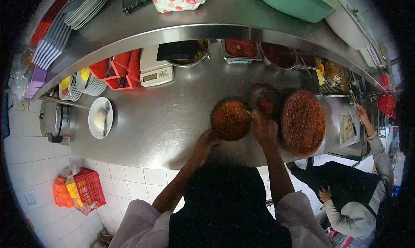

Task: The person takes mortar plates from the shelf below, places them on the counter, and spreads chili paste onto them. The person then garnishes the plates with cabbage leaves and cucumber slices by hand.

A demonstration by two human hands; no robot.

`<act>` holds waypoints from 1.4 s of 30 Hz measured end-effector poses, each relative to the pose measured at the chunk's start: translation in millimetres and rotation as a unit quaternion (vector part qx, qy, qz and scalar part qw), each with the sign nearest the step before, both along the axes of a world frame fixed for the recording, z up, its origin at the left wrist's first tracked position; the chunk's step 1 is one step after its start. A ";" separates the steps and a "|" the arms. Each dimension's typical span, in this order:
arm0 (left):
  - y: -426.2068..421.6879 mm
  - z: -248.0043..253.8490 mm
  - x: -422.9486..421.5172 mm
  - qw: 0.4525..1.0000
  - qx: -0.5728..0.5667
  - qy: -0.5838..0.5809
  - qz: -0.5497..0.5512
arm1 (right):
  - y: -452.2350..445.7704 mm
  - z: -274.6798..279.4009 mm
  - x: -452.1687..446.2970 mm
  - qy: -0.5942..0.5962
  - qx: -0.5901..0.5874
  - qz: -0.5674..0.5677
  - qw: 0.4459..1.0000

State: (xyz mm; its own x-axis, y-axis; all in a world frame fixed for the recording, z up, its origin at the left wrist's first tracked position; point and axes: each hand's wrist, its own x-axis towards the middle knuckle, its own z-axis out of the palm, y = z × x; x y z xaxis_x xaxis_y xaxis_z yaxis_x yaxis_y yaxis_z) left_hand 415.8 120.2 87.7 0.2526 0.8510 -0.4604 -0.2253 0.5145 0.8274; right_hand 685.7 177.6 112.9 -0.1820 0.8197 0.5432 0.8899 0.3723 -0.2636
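Observation:
On the steel counter (142, 131), a round pan (231, 119) full of reddish-brown crumbly food lies in front of me. My left hand (206, 143) is closed on its lower left rim. My right hand (264, 129) is at the pan's right side, fingers bent together near a light-coloured item; what it grips is too small to tell. Just beyond that hand sits a smaller dark round pan (265, 100) with a little red food. To its right is a large oval mass of the same reddish-brown food (303, 123).
At the left stand a white plate with a pale mound (100, 117) and a steel pot (52, 118). Along the back are red bins (123, 70), a scale (156, 76) and food containers (241, 49) under a shelf (181, 33). A co-worker (346, 183) is at the right.

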 end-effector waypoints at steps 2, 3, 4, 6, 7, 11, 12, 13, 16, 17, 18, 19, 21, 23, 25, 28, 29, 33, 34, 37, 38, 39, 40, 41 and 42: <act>5.2 5.7 6.3 0.999 -0.036 0.006 0.033 | -23.1 -6.3 6.2 -0.021 -0.119 -0.039 0.992; 5.6 7.3 12.8 0.996 -0.066 0.009 0.062 | -34.6 -7.8 13.1 -0.034 -0.180 -0.062 0.981; 6.9 6.8 18.8 0.991 -0.096 0.012 0.090 | -42.4 -15.4 26.0 -0.050 -0.191 -0.097 0.976; 10.0 -7.3 21.5 0.982 0.066 0.160 0.075 | -48.7 -20.5 48.0 -0.031 -0.225 -0.168 0.959; 12.3 -6.2 20.2 0.959 0.148 0.233 0.067 | -45.5 -7.0 49.9 0.002 -0.247 -0.204 0.947; 34.6 14.2 4.9 0.960 0.102 0.257 0.040 | -29.4 -39.6 73.6 0.033 -0.229 -0.186 0.955; 38.7 5.4 -6.6 0.949 0.169 0.262 0.038 | -30.4 -61.0 80.2 -0.036 -0.189 -0.139 0.971; 43.3 0.8 -17.0 0.935 0.235 0.264 0.034 | -27.8 -33.2 70.3 0.014 -0.165 -0.136 0.977; 49.9 -5.6 -42.9 0.985 0.054 0.121 0.107 | -11.6 19.5 57.2 0.102 -0.216 -0.172 0.956; 50.0 -6.9 -46.1 0.979 0.081 0.124 0.143 | -1.1 19.6 65.3 0.090 -0.316 -0.215 0.920; 44.1 -7.6 -47.6 0.970 0.105 0.126 0.177 | -3.3 5.0 70.2 0.058 -0.322 -0.225 0.918; 35.2 -9.5 -43.2 0.961 0.129 0.126 0.209 | -5.2 -9.1 74.8 0.027 -0.328 -0.234 0.915; 3.6 -13.1 -9.4 0.967 0.078 0.132 0.202 | -8.4 -52.5 73.1 -0.020 -0.225 -0.207 0.952; -14.5 3.5 34.7 0.982 0.022 0.153 0.105 | -15.4 -0.1 68.9 0.069 -0.280 -0.211 0.934; -1.3 -52.0 56.4 0.897 0.239 0.368 -0.054 | -12.7 18.6 72.4 0.141 -0.249 -0.184 0.940; 62.4 -35.3 112.9 1.000 0.011 0.017 0.014 | -17.6 -28.2 85.5 0.117 -0.123 -0.152 0.974; 78.4 -46.4 124.2 0.995 0.053 0.087 0.010 | -16.7 -31.7 89.1 0.110 -0.177 -0.180 0.961; 111.3 -81.2 132.5 0.934 0.216 0.281 -0.034 | -1.4 -47.2 93.4 0.077 -0.387 -0.269 0.878; 103.1 -76.7 127.2 0.916 0.245 0.312 -0.059 | -4.4 -68.2 93.1 0.058 -0.399 -0.246 0.881; 103.6 -47.4 139.9 0.948 0.165 0.271 0.021 | -3.4 -75.7 84.5 0.004 -0.288 -0.208 0.935; 106.9 -34.9 143.2 0.942 0.173 0.287 0.007 | -14.1 -60.6 78.9 -0.014 -0.158 -0.206 0.966; 114.0 -21.9 146.4 0.936 0.180 0.303 -0.002 | -17.9 -30.6 73.2 -0.004 -0.132 -0.209 0.969; 119.6 -21.1 146.7 0.928 0.189 0.322 -0.014 | -22.1 -0.1 67.3 0.005 -0.105 -0.211 0.972; 124.8 -20.5 146.8 0.919 0.198 0.341 -0.026 | -29.5 15.3 68.7 0.016 -0.113 -0.207 0.972; 129.8 -29.9 145.8 0.906 0.211 0.363 -0.044 | -36.7 14.2 73.2 0.026 -0.131 -0.196 0.971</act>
